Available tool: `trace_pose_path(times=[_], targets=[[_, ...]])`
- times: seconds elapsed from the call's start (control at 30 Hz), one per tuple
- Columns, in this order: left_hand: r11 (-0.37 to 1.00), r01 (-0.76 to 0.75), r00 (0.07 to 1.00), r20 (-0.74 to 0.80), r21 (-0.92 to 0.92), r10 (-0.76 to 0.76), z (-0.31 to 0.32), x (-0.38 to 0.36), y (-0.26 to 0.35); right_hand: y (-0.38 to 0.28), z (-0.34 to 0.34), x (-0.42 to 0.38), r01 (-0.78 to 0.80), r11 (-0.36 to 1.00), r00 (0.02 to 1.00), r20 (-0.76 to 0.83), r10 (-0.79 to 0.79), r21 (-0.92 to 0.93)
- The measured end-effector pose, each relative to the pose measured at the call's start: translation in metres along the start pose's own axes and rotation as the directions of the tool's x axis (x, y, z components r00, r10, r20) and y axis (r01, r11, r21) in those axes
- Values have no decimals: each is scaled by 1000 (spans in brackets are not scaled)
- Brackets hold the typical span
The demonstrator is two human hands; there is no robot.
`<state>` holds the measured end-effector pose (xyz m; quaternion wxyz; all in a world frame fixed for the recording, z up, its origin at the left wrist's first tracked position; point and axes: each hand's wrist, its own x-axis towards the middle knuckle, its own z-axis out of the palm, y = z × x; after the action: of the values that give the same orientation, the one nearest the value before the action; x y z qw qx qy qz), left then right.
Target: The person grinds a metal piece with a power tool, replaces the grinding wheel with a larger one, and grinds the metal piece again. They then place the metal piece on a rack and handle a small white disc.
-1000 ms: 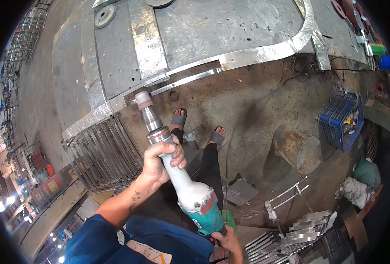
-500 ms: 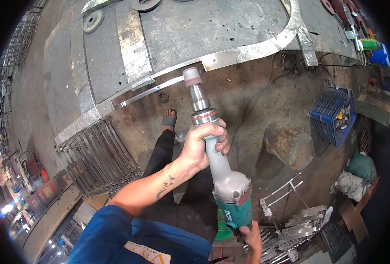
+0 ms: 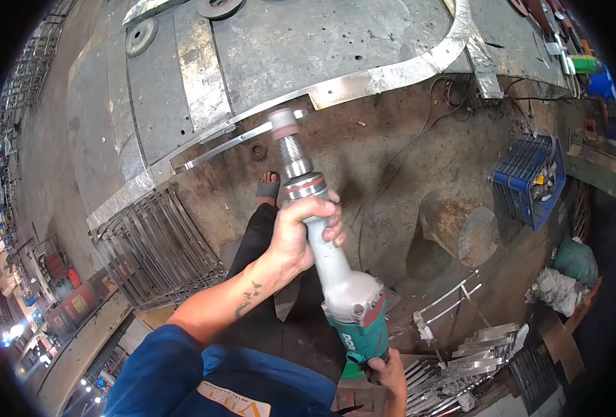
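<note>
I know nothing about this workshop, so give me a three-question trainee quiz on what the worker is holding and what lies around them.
1. True or false: both hands are on the die grinder.
2. Which hand grips the grinder's neck, just below the metal collar? A) left hand B) right hand C) neither
3. Fill in: the pink grinding wheel at the tool's tip sits by the edge of the steel ____.

Key
1. True. The left hand wraps the neck and the right hand holds the green rear end.
2. A.
3. Worktable, next to the loose flat bar. A blue crate stands on the floor to the right.
</note>
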<state>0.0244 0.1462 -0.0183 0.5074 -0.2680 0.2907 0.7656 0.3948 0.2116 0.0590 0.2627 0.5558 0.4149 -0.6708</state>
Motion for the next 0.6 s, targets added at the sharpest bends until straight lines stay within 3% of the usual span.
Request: trace_pose_path(times=[0.17, 0.37, 0.43, 0.6], targets=[[1000, -13, 999, 43, 17, 12, 11, 11, -7, -2, -10, 3, 99, 995, 995, -18, -98, 28], [999, -31, 999, -31, 23, 32, -15, -14, 8, 20, 14, 10, 19, 998, 999, 27, -18, -64], [998, -47, 998, -35, 32, 48, -28, -24, 15, 22, 29, 11, -16, 1000, 997, 72, 15, 19], [997, -70, 993, -87, 42, 74, -52, -50, 33, 43, 55, 16, -13, 1000, 992, 129, 10, 24]])
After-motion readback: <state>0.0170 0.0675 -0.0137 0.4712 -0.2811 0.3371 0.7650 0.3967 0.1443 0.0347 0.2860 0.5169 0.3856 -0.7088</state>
